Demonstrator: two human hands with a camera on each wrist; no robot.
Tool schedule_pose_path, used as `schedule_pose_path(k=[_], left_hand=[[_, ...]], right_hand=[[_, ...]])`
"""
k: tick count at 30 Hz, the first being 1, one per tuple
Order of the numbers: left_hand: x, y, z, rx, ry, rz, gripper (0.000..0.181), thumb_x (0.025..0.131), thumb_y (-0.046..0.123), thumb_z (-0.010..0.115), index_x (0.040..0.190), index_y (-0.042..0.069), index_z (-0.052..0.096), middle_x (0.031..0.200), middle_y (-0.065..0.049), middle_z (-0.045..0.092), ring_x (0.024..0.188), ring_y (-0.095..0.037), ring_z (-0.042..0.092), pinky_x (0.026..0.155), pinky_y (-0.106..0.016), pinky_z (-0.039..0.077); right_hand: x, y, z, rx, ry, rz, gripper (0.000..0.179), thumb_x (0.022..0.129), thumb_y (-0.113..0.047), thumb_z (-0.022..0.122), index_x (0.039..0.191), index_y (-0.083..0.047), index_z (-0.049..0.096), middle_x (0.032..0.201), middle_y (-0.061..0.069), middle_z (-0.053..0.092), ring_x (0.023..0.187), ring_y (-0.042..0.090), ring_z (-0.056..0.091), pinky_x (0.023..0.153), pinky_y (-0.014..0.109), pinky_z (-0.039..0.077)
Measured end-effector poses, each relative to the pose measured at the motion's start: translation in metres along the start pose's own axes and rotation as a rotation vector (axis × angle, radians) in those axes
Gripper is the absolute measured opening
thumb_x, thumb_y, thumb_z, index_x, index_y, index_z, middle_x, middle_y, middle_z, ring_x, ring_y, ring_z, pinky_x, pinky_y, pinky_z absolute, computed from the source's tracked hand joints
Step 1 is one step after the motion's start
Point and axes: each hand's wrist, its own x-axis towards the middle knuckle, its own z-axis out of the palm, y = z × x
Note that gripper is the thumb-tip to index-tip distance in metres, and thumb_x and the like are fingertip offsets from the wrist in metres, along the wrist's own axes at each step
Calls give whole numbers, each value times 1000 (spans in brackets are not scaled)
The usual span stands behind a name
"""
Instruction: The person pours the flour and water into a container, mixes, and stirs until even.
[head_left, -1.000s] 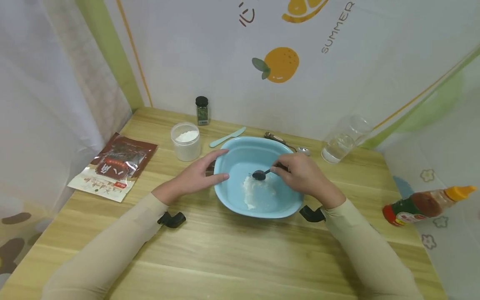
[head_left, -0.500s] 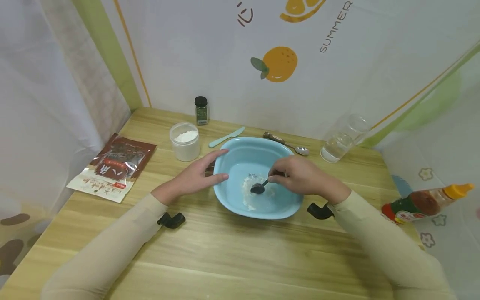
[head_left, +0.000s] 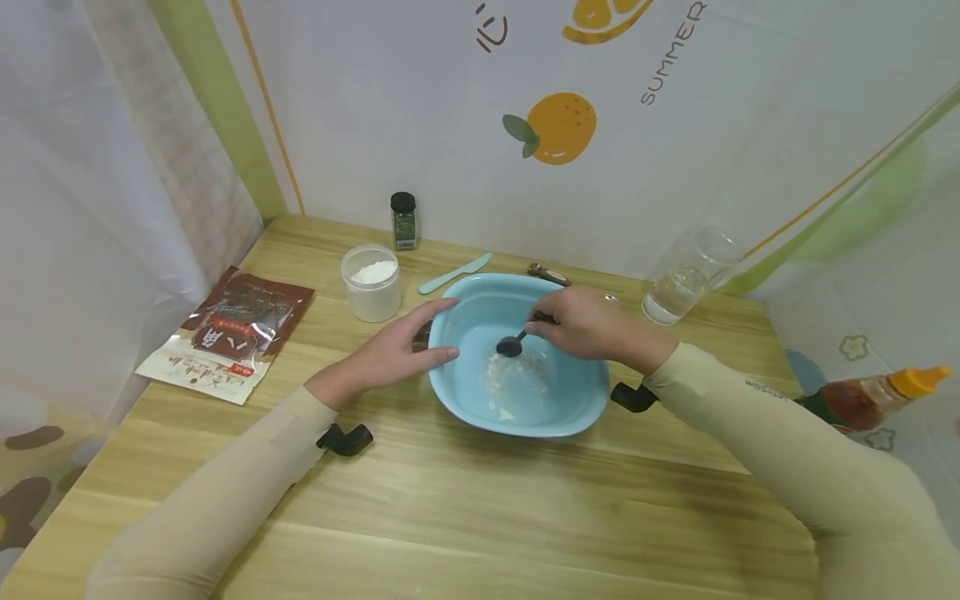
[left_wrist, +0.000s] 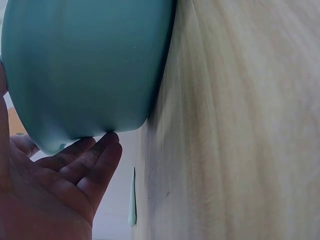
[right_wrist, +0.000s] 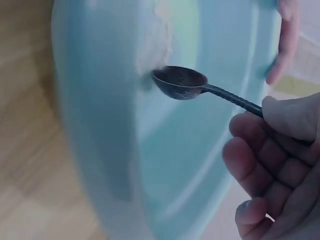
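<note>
A light blue basin (head_left: 517,429) stands on the wooden table, with white powder (head_left: 501,385) spread over its floor. My left hand (head_left: 393,350) holds the basin's left side. Its thumb and index finger lie at the rim, while other fingertips touch the outer wall (left_wrist: 85,65) in the left wrist view. My right hand (head_left: 581,327) pinches the thin handle of a small dark measuring spoon (head_left: 510,346) between thumb and fingers. The spoon's bowl (right_wrist: 179,82) is at the far edge of the powder, opening upward, with pale specks on its outside.
Behind the basin lie a pale green knife (head_left: 455,274) and a partly hidden metal spoon (head_left: 550,273). A jar of white powder (head_left: 373,287), a spice bottle (head_left: 404,223) and a brown packet (head_left: 232,329) are left. A glass of water (head_left: 675,293) and a sauce bottle (head_left: 862,404) are right.
The measuring spoon moves toward me through the powder, then back away to its far edge. My right forearm swings outward and now covers part of the sauce bottle. My left hand stays on the basin.
</note>
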Motion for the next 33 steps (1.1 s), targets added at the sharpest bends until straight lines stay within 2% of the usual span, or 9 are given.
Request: schedule_pose_path(k=[7, 11, 14, 19, 23, 26, 29, 31, 33], left_hand=[[0, 4, -1, -4, -13, -2, 80, 107, 21, 75, 174, 7, 33, 161, -25, 54, 141, -43, 63, 110, -49, 59], [0, 4, -2, 4, -2, -11, 80, 106, 22, 77, 173, 9, 34, 160, -24, 55, 139, -43, 64, 108, -49, 60], [0, 2, -2, 20, 6, -13, 81, 106, 22, 77, 173, 9, 35, 159, -24, 56, 139, -42, 64, 109, -49, 60], [0, 0, -2, 24, -1, -9, 81, 106, 23, 76, 174, 9, 34, 160, -24, 55, 140, -42, 63, 110, -49, 59], [0, 1, -2, 19, -3, -8, 80, 107, 23, 76, 174, 9, 34, 160, -24, 55, 140, -42, 64, 111, -51, 59], [0, 1, -2, 28, 3, -11, 80, 107, 24, 76, 174, 9, 34, 160, -24, 56, 140, -41, 64, 112, -52, 58], [-1, 1, -1, 29, 0, -11, 80, 107, 24, 75, 174, 9, 34, 160, -24, 56, 140, -41, 63, 112, -51, 58], [0, 0, 0, 27, -1, -10, 80, 107, 24, 75, 174, 9, 34, 160, -24, 55, 140, -41, 63, 111, -50, 58], [0, 0, 0, 28, -1, -9, 80, 107, 23, 75, 174, 9, 34, 160, -24, 55, 140, -41, 64, 111, -50, 59]], right_hand=[[-7, -11, 2, 39, -17, -141, 9, 106, -15, 77, 101, -12, 85, 93, -5, 78, 75, 3, 63, 69, 34, 57], [-6, -14, 0, 69, -59, -185, 10, 106, -15, 76, 101, -13, 84, 92, -6, 78, 74, 4, 63, 69, 34, 57], [0, -12, 1, 59, -60, -146, 13, 108, -18, 74, 106, -10, 85, 96, -4, 79, 77, 5, 65, 72, 35, 58], [2, -5, -1, 23, -41, -6, 14, 108, -17, 73, 106, -10, 85, 91, -3, 78, 71, 8, 63, 67, 36, 55], [3, -8, -1, 84, -103, -51, 16, 109, -19, 73, 105, -10, 85, 89, -2, 79, 73, 8, 66, 67, 35, 57], [6, -10, 1, 74, -74, -79, 17, 109, -20, 72, 107, -9, 85, 93, -1, 80, 73, 7, 65, 69, 35, 57], [6, -8, 0, 15, -29, -29, 16, 109, -18, 72, 107, -8, 85, 91, -2, 78, 68, 8, 61, 66, 35, 54], [3, -8, -2, 15, -58, 4, 16, 109, -18, 73, 105, -9, 85, 89, -1, 78, 68, 9, 62, 65, 35, 53], [1, -10, -3, 50, -106, 2, 17, 110, -18, 72, 105, -9, 85, 87, 1, 78, 69, 9, 63, 66, 36, 54]])
